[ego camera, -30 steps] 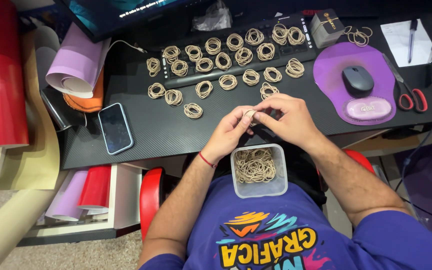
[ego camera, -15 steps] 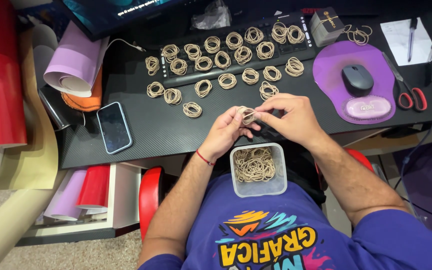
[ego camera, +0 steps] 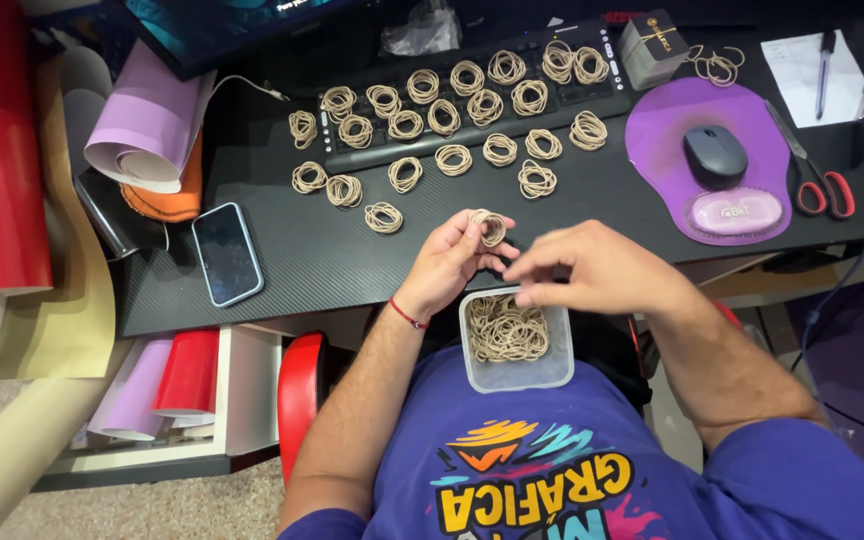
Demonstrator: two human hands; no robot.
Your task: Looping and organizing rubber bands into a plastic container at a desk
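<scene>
Left hand [ego camera: 452, 262] raised, fingers curled, right hand [ego camera: 592, 268] beside it, fingers pinched

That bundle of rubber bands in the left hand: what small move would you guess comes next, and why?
Probably setting the bundle down beside the other bundles on the desk. It looks already gathered in the left hand, while the right hand hovers over the tub of loose bands, holding nothing visible.

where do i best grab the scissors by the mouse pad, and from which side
Take the scissors by their red handle loops, probably coming from the desk's near edge. They lie flat on the black desk, loops toward the person, blades pointing away along the purple mouse pad. The loops are the thick, blunt end and sit clear of the pad.
</scene>
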